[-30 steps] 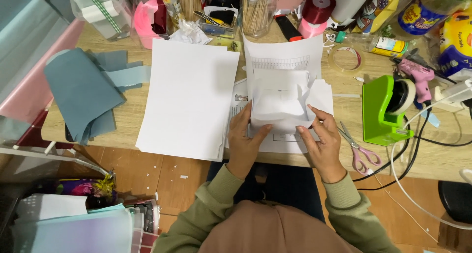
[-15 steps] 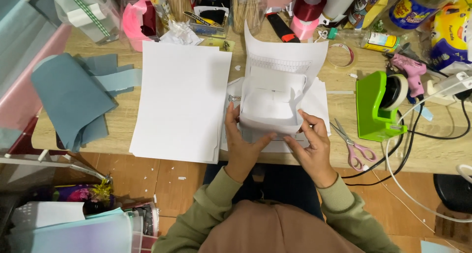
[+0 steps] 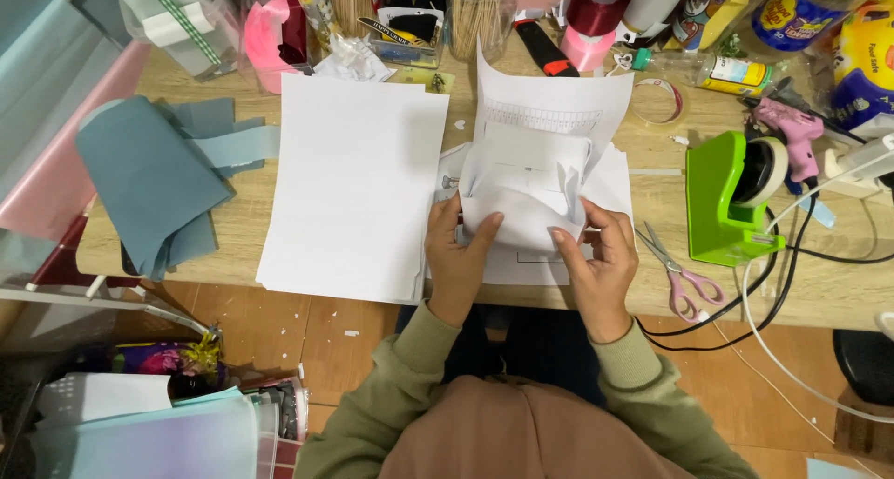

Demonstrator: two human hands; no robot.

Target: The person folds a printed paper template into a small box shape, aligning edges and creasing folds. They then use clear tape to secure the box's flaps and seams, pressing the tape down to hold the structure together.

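Both hands sit at the near edge of the tabletop (image 3: 819, 293), side by side, pinching the same folded white paper piece (image 3: 526, 195). Left hand (image 3: 458, 256): thumb and fingers closed on the paper's near-left corner, fingertips lying over the lower fold. Right hand (image 3: 596, 260): gripping the near-right edge, fingers curled up onto the flap. Neither hand is free; both grasp the paper.

The key relation: the paper piece lies directly beyond the hands, toward the far side, centred between them. It is partly folded into a box-like form, walls standing up at left and right, with a taller back panel rising at the far end and tilted toward the camera. Its long axis runs near-to-far, roughly in line with the forearms. Both hands look equally near to it, each touching its own side; no clear lead hand.

Under it lie loose white sheets with printed outlines, touching it. Just left, a large blank white sheet stack (image 3: 358, 186), overlapping the near edge of the tabletop, close to the left hand but apart. Right of the right hand: pink-handled scissors (image 3: 675, 269), near, not touched. Further right, a green tape dispenser (image 3: 731, 200) with cables trailing beside it. Far left, blue-grey fabric pieces (image 3: 154, 176). Along the far edge: clutter of jars, ribbon spools (image 3: 596, 13), a pink glue gun (image 3: 792, 130).
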